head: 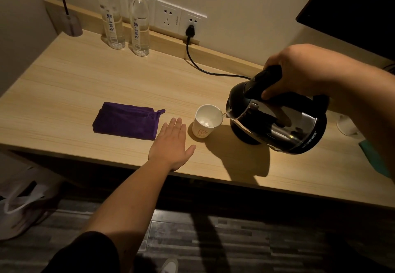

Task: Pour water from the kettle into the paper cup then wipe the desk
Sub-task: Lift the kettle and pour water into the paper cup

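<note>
My right hand (pixel 299 71) grips the black handle of a steel kettle (pixel 277 120), tilted to the left with its spout over the rim of a white paper cup (pixel 204 124). A thin stream of water runs from the spout into the cup. The cup stands upright on the wooden desk (pixel 85 84). My left hand (pixel 172 144) lies flat and open on the desk just left of the cup, touching neither cup nor cloth. A folded purple cloth (pixel 127 120) lies on the desk to the left of that hand.
Two water bottles (pixel 125 19) stand at the back by wall sockets (pixel 181 19). A black cord (pixel 205 69) runs from a plug toward the kettle's base (pixel 245 138). A small holder with a stick (pixel 71 23) stands back left. A white bag (pixel 19 200) lies on the floor.
</note>
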Motion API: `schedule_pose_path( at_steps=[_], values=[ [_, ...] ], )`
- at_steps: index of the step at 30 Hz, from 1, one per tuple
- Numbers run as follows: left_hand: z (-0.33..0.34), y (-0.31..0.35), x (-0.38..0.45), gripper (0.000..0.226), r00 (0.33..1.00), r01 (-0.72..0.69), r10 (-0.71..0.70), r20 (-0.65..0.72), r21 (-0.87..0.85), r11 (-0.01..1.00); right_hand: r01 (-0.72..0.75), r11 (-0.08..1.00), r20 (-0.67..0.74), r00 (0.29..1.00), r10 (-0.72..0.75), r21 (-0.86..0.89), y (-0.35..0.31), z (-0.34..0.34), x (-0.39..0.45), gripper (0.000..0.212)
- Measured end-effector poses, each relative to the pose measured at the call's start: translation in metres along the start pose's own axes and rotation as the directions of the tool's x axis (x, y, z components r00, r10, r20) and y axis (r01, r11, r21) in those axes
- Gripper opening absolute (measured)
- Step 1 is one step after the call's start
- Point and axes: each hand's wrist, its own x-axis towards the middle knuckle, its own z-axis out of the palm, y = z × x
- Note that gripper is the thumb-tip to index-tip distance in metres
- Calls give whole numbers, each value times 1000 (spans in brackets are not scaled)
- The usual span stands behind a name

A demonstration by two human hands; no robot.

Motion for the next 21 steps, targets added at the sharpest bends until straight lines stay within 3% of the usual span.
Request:
schedule_pose_path(
  at_steps=[21],
  values=[
    [-1,0,-1,79,1000,-1,1,-8,-4,1000,-8,998,97,995,14,-61,-17,-8,7,39]
  ],
)
